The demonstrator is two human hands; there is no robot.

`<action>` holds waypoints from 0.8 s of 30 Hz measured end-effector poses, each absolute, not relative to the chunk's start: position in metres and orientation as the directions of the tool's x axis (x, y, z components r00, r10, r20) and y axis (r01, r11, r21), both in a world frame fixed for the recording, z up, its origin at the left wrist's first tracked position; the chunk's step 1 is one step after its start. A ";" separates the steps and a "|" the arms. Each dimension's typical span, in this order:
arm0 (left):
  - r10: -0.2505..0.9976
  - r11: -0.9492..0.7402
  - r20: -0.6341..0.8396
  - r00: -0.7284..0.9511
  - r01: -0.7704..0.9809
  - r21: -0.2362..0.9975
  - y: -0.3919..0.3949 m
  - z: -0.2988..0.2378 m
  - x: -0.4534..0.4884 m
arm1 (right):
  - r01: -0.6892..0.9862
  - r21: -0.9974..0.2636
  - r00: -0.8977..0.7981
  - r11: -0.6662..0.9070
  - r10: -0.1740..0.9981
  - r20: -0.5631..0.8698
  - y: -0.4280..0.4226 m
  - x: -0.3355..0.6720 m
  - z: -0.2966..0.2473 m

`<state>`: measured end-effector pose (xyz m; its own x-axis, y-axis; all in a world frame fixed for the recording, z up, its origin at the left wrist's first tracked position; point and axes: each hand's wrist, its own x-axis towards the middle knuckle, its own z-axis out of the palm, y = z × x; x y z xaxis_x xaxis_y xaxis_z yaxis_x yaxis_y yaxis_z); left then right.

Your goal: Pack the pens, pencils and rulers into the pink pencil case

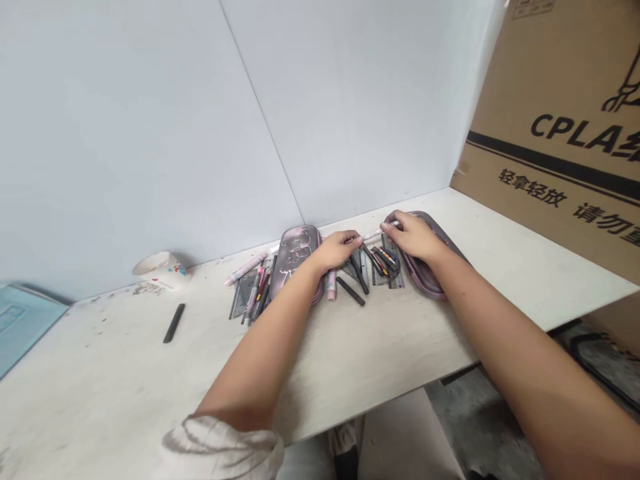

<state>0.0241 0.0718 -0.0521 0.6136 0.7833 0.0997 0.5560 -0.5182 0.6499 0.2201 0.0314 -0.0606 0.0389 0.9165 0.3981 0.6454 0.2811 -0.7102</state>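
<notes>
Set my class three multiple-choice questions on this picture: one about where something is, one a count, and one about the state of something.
1. Where is the black pen?
A. On the table, left of the hands
B. On the cardboard box
C. Inside the cup

2. How many hands touch the pale pen?
A. None
B. Two
C. One

3. How does the cup stand?
A. Upright
B. On its side
C. Held in a hand

Answers:
1. A, as it lies alone on the tabletop, left of both hands.
2. B, as the left hand and right hand each meet it.
3. B, as it lies tipped over by the wall.
</notes>
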 end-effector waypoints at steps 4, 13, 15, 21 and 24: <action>0.783 -0.508 0.066 0.618 0.575 0.642 0.073 -0.053 0.026 | 0.627 -0.689 0.076 0.364 0.851 0.519 0.032 0.224 -0.060; 0.643 -0.648 0.290 0.709 0.706 -0.287 0.063 -0.018 0.013 | 0.802 -0.463 0.091 0.376 0.691 0.717 0.033 0.224 -0.059; 0.597 -0.664 0.243 0.764 0.641 -0.384 0.060 -0.013 0.014 | 0.786 -0.476 0.092 0.396 0.686 0.722 0.033 0.224 -0.059; 0.756 -0.647 0.222 0.616 0.756 0.103 0.060 -0.024 0.032 | 0.606 -0.629 0.089 0.486 0.745 0.661 0.032 0.223 -0.059; 0.792 -0.591 0.161 0.589 0.673 0.445 0.062 -0.029 0.038 | 0.574 -0.664 0.067 0.479 0.781 0.621 0.032 0.224 -0.059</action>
